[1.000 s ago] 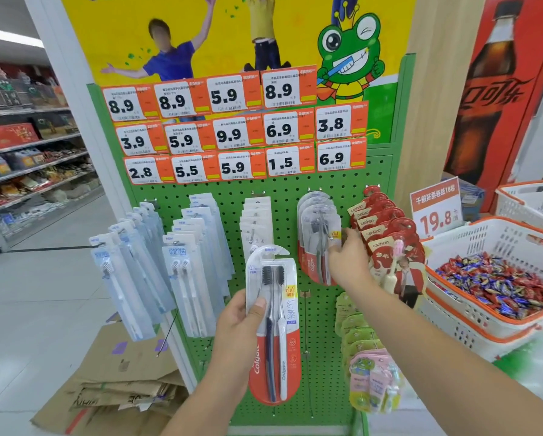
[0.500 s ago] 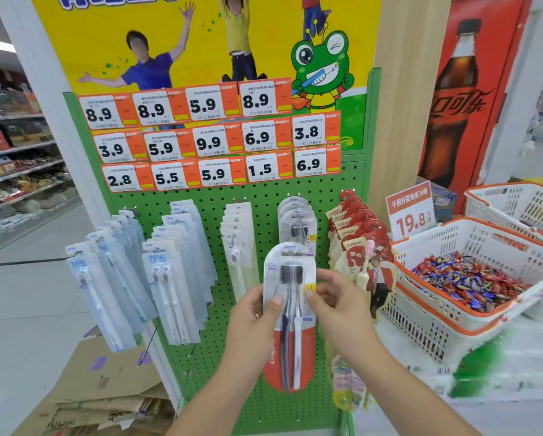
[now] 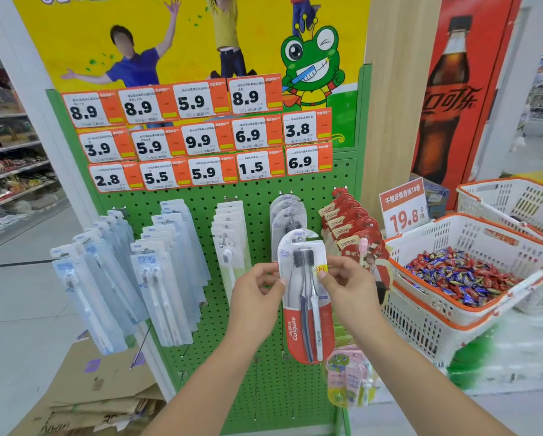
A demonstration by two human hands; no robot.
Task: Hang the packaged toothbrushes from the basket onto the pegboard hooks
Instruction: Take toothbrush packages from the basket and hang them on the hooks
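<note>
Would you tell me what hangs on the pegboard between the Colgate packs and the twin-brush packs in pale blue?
In the head view, one column of white single-toothbrush packs hangs between the Colgate packs and the pale blue twin-brush packs.

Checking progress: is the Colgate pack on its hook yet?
Cannot tell: both hands pinch the Colgate pack upright before identical hung packs.

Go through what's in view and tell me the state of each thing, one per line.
Colgate toothbrush pack: upright, pinched at both edges, not yet hung.
Left hand: grip on pack's left edge.
Right hand: grip on pack's right edge.
Matching packs: hanging on hook behind.
Candy basket: partly filled.
</note>
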